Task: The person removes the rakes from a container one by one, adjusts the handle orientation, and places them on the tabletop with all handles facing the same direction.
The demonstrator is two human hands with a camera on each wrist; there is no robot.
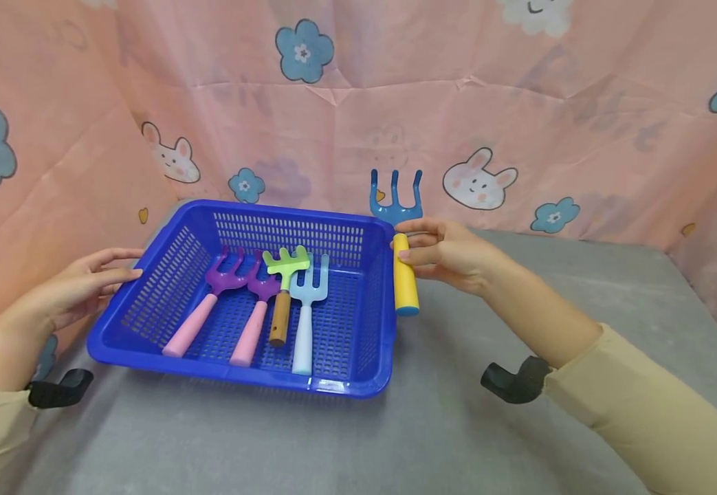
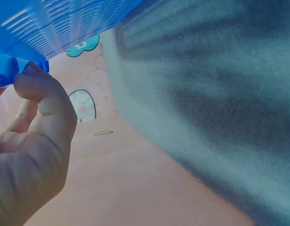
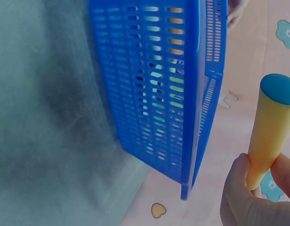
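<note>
A blue plastic basket [image 1: 237,380] with slotted walls holds several small garden tools. In it lie two purple hand forks with pink handles, one at the far left [image 1: 190,326] and one beside it [image 1: 249,333]. To their right are a green hand rake [image 1: 280,313] with a wooden handle and a light blue hand fork [image 1: 305,330]. My left hand [image 1: 89,285] pinches the basket's left rim [image 2: 12,68]. Just outside the right wall, my right hand [image 1: 451,254] holds a hand rake [image 1: 405,285] by its yellow handle, blue tines pointing up and away. The basket hides part of its neck.
A grey table [image 1: 556,344] lies under the basket and extends to the right. Pink cloth [image 1: 358,124] with flowers and rabbits hangs behind and at both sides. Black bands with protruding pieces [image 1: 519,381] sit at both wrists.
</note>
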